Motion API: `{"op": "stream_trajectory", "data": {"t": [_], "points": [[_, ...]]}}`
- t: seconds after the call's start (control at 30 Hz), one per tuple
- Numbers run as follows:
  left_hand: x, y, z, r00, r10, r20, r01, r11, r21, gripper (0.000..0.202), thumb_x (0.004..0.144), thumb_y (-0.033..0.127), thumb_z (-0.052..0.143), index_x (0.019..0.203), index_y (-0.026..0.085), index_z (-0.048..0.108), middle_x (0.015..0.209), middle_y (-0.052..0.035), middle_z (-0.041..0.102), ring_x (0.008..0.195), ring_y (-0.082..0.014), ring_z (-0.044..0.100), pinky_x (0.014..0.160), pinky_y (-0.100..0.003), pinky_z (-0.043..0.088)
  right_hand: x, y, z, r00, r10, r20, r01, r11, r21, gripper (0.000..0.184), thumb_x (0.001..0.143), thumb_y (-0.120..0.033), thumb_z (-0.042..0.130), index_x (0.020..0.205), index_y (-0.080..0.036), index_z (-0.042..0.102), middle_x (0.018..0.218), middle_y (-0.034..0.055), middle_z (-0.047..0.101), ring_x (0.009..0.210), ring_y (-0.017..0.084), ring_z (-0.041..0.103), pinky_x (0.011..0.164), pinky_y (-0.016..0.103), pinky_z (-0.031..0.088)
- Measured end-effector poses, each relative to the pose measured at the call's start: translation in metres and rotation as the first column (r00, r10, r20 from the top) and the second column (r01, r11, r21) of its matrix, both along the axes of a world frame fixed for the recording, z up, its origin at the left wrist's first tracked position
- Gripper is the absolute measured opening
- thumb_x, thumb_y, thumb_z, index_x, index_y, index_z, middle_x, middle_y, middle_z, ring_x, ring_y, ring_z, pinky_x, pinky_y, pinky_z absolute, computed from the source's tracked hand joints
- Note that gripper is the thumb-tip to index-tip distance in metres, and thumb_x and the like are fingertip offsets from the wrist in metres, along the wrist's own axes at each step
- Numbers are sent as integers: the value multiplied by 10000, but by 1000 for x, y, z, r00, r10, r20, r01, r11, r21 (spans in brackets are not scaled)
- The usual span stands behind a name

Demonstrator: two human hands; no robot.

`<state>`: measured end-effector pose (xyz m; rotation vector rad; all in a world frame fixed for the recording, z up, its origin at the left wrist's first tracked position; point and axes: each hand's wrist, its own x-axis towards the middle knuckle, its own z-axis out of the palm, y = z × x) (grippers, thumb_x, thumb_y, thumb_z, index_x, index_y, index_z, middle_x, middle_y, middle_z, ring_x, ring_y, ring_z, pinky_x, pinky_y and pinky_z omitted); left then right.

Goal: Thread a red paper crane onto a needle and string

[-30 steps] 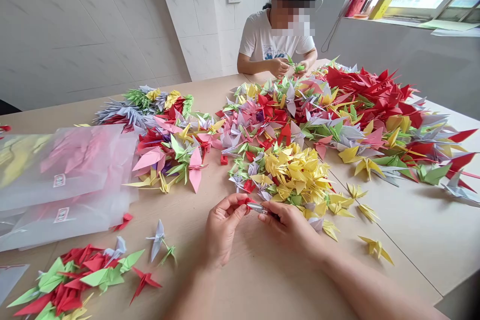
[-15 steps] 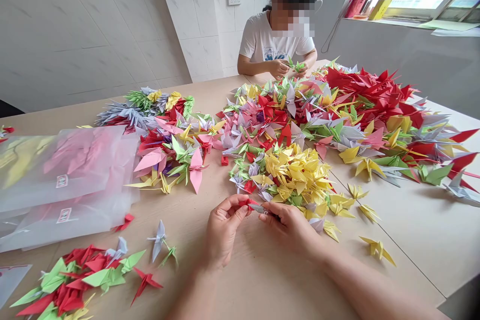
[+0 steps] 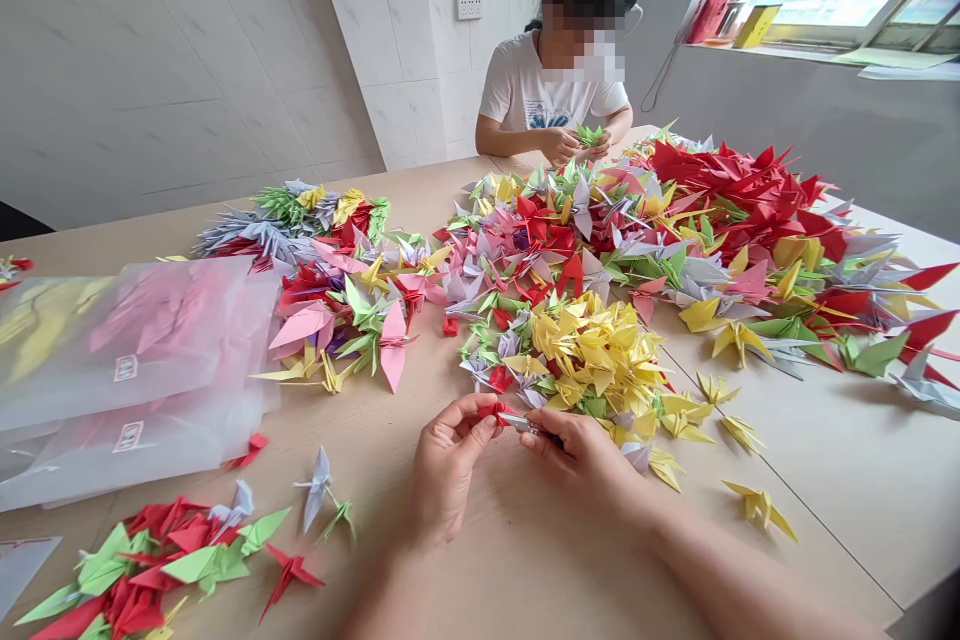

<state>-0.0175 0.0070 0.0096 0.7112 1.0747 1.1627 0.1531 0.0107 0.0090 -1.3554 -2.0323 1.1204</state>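
My left hand (image 3: 450,465) pinches a small red folded paper crane (image 3: 493,411) between thumb and fingers, above the near middle of the table. From the right, my right hand (image 3: 577,455) grips what look like small pliers (image 3: 517,422) with silver jaws and a dark handle. Their tip touches the red paper; the handle is mostly hidden in my fingers. Just beyond both hands lies a heap of yellow paper cranes (image 3: 596,345). Nearer on the left, a pile of red and green cranes (image 3: 176,545) rests beside a pale lilac crane (image 3: 316,486).
Clear plastic bags (image 3: 169,345) of yellow and pink paper lie on the left. A large mixed heap of cranes (image 3: 540,230) spreads across the table (image 3: 525,560), with red ones (image 3: 739,185) at the back right. Opposite sits a person (image 3: 517,95) handling green folded paper.
The pliers' jaws have shifted slightly at the red paper in my left hand. Both hands stay in nearly the same place. The person opposite has moved the green paper a little.
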Motion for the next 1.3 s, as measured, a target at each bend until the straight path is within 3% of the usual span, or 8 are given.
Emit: {"op": "stream_trajectory", "data": {"t": [0.1,0.2,0.27,0.4,0.6,0.83,1.0,1.3], "points": [[0,0,0,999,27,46,-26,999,-19,182,729,203,681,908,171,674,840,-12,689,819,-111,596,845,-252,466,0,-1,3,986,-35,-163,20,995,-97,263,879,-384,472,712,-186,423,616,-48,333,557,102,295,494,224,246],[0,-1,-1,998,5,66,-4,1000,-22,187,735,213,677,916,167,674,840,-21,690,811,-116,598,835,-257,463,-1,-1,4,910,-170,-377,79,966,-246,269,809,-410,588,764,-186,447,648,-49,357,587,104,320,514,218,274],[0,-2,-1,998,-30,51,31,999,-9,191,747,224,666,930,171,673,843,-24,689,808,-123,602,823,-261,461,-3,0,3,868,-257,-425,132,945,-301,284,768,-407,642,808,-183,472,658,-49,393,590,104,340,522,217,288],[1,-3,0,997,-75,21,75,997,3,192,743,231,671,928,183,680,864,-21,690,832,-130,594,814,-246,448,-5,1,3,868,-247,-430,121,947,-299,268,814,-421,587,865,-162,540,686,-33,440,604,105,354,533,221,287],[3,-3,2,996,-90,-8,90,996,8,171,729,212,683,897,179,694,850,-19,700,824,-128,590,805,-231,436,-7,-2,2,881,-211,-424,79,948,-309,305,847,-451,527,789,-153,547,644,-42,361,575,96,275,499,227,223],[2,-2,-1,980,-15,200,32,996,-80,149,684,155,716,833,157,712,814,-26,723,763,-101,622,752,-194,472,-6,0,2,862,-209,-462,37,935,-353,346,840,-452,530,652,-173,449,615,-55,261,559,92,203,485,236,170],[-1,1,-3,955,55,292,-7,986,-164,157,656,136,739,809,151,709,817,-23,727,767,-95,644,761,-192,495,-4,1,7,853,-219,-473,-3,906,-424,314,837,-437,542,689,-162,503,586,-66,248,534,87,178,475,245,134],[-2,2,0,968,31,247,-1,992,-123,192,707,163,703,896,171,668,787,3,681,719,-81,611,717,-191,483,-6,2,7,864,-225,-450,1,894,-447,353,820,-487,552,696,-163,489,582,-69,266,520,81,180,465,237,135]]}}
